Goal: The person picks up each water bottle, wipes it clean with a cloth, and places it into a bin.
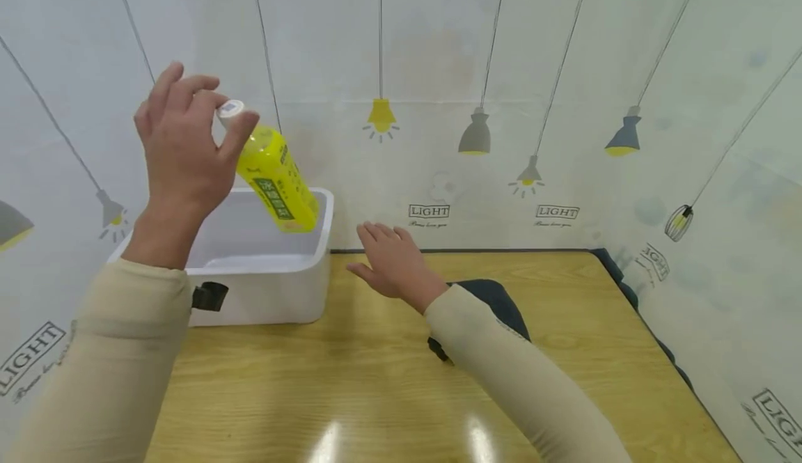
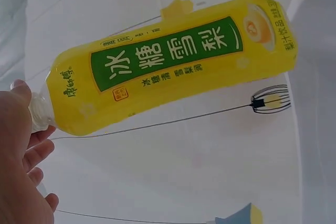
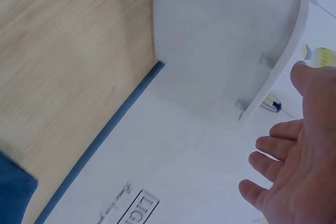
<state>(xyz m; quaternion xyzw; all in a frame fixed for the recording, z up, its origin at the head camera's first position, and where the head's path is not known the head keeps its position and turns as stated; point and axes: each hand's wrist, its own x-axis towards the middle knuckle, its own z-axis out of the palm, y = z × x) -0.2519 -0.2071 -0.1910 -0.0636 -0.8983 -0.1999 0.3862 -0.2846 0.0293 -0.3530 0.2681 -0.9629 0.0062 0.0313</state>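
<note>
My left hand pinches a yellow drink bottle by its neck, just under the white cap. Tilted, the bottle hangs over the right part of a white plastic bin. Its green label panel with white characters faces the left wrist camera. To the right of the bin my right hand is held above the table with fingers extended and nothing in it. In the right wrist view the loosely spread fingers show near the bin's side.
A dark blue cloth item lies on the wooden table, partly hidden by my right sleeve. Behind the table stands a pale wall printed with hanging lamps. A dark edge strip runs along the table's right side.
</note>
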